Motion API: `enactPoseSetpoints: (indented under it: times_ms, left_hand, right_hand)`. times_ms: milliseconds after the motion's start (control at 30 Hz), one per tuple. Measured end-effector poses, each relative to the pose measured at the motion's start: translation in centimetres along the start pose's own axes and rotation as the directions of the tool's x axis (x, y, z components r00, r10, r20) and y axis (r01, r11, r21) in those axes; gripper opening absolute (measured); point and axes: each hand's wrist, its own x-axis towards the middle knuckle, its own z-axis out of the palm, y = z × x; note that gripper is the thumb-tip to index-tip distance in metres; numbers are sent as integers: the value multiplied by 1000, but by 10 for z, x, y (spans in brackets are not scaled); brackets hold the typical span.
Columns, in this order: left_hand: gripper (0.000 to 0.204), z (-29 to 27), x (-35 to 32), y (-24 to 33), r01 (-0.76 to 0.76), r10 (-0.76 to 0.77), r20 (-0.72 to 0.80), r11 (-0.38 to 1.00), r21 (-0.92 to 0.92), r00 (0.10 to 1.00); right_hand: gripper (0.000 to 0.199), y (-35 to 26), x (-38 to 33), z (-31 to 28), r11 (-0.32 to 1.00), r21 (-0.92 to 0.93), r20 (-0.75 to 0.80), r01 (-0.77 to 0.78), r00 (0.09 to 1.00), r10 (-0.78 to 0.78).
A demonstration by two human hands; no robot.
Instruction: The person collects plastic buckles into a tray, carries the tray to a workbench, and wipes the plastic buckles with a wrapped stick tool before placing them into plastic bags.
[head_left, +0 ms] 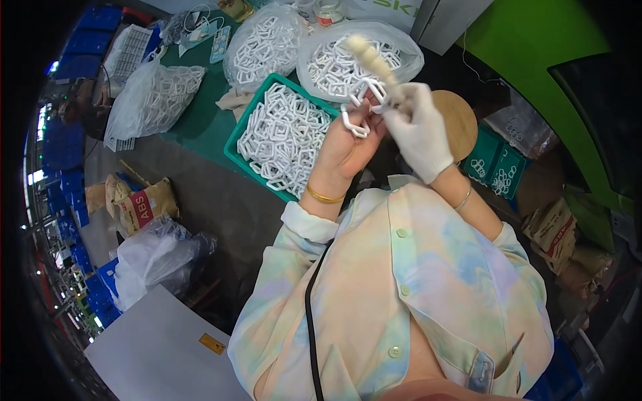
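Note:
My bare left hand (351, 140), with a gold bangle at its wrist, is closed around a few white plastic frame-shaped rings (356, 125). They stick out past its fingers on both sides. My right hand (421, 130) wears a white knit glove and is closed on a tool with a cream, knobbed handle (368, 57). The handle points up and away, smeared by motion; the tool's working end is hidden between the hands. Both hands meet just right of a green crate (235, 148) heaped with the same white rings (284, 134).
Clear bags of white rings (264, 50) stand behind the crate, another bag (157, 97) at the left. A round wooden stool top (456, 125) is right of my glove. Green trays (503, 170) with some rings lie beyond it. Paper sacks (144, 207) sit on the floor.

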Motion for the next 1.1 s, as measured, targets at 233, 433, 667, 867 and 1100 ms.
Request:
enactPoseSetpoints:
  times_ms: [233,433,667,867,1100]
  left_hand:
    - [31,-2,-3,8,23,-14,-80,994,108,997]
    - [33,16,-11,15,-148,161,-54,971,186,986]
    - [36,29,-11,35,-185,189,-22,975,127,982]
    - [42,32,9,66,-211,213,-1,968,136,977]
    - [54,50,50,109,-254,224,120,870,424,967]
  right_hand:
    - [32,-16,-18,0,993,-71,251,-98,961,113]
    - [22,-3,-2,-12,988,-49,57,-146,987,149]
    - [23,10,-4,-32,984,-70,36,-164,985,167]
    - [25,26,-2,-44,992,-92,-57,-85,995,80]
    - [24,23,-2,-48,988,-106,-73,-116,991,108]
